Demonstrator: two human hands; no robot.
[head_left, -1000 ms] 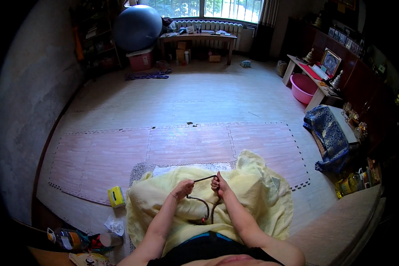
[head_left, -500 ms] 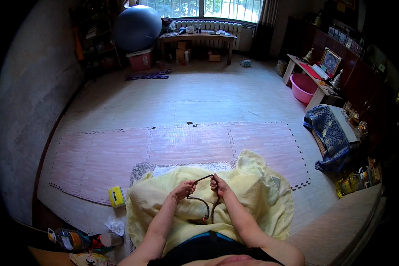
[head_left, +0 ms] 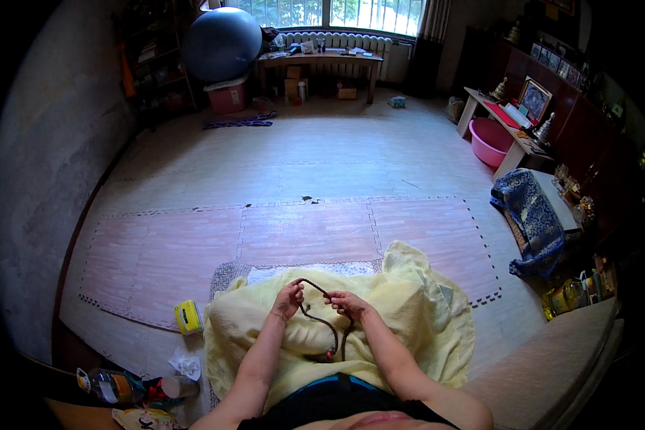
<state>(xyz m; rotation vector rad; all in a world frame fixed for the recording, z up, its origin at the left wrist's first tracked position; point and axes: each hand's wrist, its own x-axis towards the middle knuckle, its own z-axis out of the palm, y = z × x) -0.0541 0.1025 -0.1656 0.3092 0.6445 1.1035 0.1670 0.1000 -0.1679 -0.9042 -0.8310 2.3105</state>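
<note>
A dark strand (head_left: 314,286) is held up above the yellow cloth (head_left: 426,326) that is spread over the lap, about midway between its left and right edges. The upper span is gripped at both ends: it is pinched in the fingertips of the left hand (head_left: 288,299), and thumb and fingers are closed on it at the right hand (head_left: 347,304).

Should either pinch be loosened, the span could be dropped into the folds. The lower lengths lie close together and could be crossed or twisted if the hands were brought together, and a snag might be caused by the rumpled cloth.

The taut span is run from left to right, its right end angled down toward the near edge. Below the hands, two lengths are trailed toward that edge, the left one bowed rightward to a small red piece (head_left: 330,354); the loop's long axis is thus directed toward the body. Whether its lowest part is joined cannot be told.
</note>
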